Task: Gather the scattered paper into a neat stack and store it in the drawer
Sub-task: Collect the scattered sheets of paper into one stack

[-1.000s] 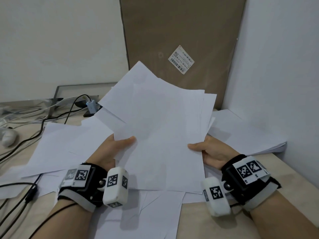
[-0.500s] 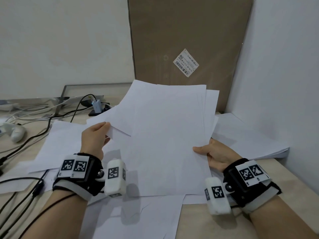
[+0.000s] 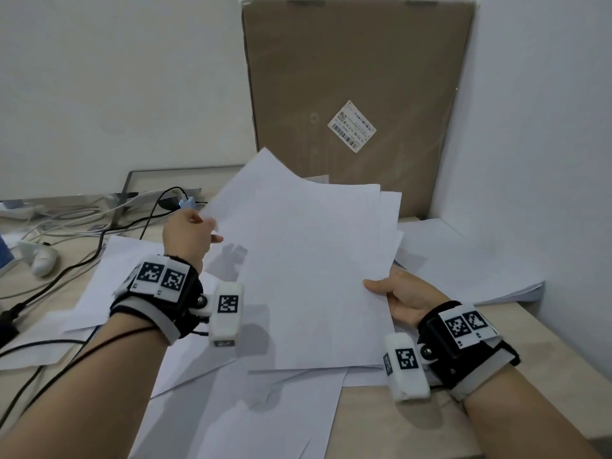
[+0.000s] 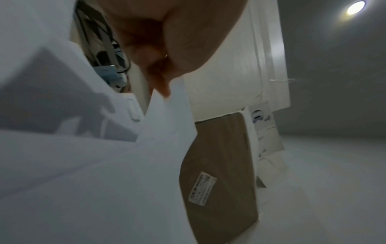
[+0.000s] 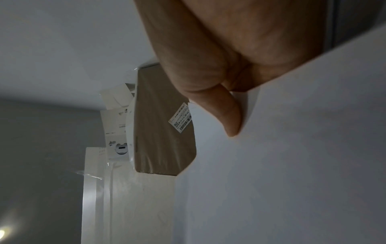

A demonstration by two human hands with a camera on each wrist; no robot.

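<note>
The grip is two-handed: the right hand (image 3: 405, 298) pinches the near right edge of the sheaf of paper (image 3: 308, 270), thumb on top, while the left hand (image 3: 187, 235) nips one skewed sheet at the far left corner. The sheaf hangs tilted above the table (image 3: 390, 422), over more loose sheets (image 3: 231, 422). It looks light, floppy and slippery sheet on sheet, so I'd hold both long edges and tap them square
</note>
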